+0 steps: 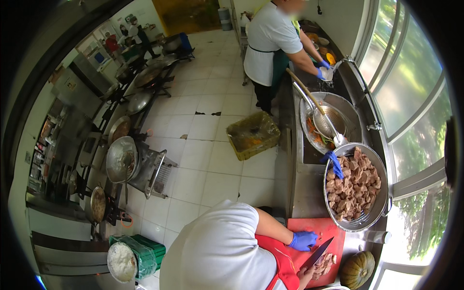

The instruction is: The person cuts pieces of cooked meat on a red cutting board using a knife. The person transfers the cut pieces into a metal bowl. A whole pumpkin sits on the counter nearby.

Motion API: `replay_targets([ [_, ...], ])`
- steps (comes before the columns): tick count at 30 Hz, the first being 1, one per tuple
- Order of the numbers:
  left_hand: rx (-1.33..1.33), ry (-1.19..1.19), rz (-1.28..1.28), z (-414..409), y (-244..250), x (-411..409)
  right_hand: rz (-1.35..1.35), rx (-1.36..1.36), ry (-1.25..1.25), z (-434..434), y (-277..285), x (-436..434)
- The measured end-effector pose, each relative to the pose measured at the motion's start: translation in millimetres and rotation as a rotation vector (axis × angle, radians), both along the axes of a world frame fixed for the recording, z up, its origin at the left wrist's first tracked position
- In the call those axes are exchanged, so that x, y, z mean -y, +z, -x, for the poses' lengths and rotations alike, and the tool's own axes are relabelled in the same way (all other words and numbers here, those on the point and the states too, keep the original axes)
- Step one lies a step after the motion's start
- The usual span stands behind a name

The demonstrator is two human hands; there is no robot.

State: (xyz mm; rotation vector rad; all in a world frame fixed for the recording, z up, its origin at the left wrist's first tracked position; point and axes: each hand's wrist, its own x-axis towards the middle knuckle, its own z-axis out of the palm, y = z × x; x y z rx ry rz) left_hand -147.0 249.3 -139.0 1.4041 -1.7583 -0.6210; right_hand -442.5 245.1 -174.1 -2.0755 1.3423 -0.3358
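My left hand (303, 241), in a blue glove, rests on a red cutting board (335, 235) with its fingers curled; whether anything is inside them is hidden. My bare right hand (306, 276) grips a kitchen knife (317, 253) at its handle, the blade tip pointing up and away from me over the board. Cut meat pieces (324, 267) lie in a pile beside the blade. Beyond the board's far edge sits a large perforated metal colander (357, 226) holding many chunks of meat (351, 185). A blue glove (336, 165) hangs over its rim.
A squash (358, 270) and a clear container (377, 237) are by the board. A metal basin (349, 103) with a strainer stands in the sink, where a co-worker (273, 47) rinses something. A yellow crate (253, 134) is on the floor; stoves with woks (121, 159) line the other side.
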Motion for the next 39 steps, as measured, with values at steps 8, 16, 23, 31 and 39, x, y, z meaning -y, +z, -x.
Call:
replay_targets([
  [8, -0.179, -0.11, -0.21, -4, 14, -10, -0.047, -0.212, 0.185, 1, 10, 9],
  [16, -0.132, -0.189, -0.073, -1, 8, -12, -0.299, -0.342, 0.157, -10, 61, -26],
  [23, -0.08, -0.255, 0.094, -7, -1, -11, -0.324, 0.128, 0.066, -93, 83, -15],
  [31, -0.143, -0.28, -0.152, -30, 34, -12, -0.186, -0.113, -0.095, -115, 111, -40],
  [39, -0.206, -0.181, -0.163, -46, 73, 13, -0.336, -0.194, -0.2, -44, 162, -80],
])
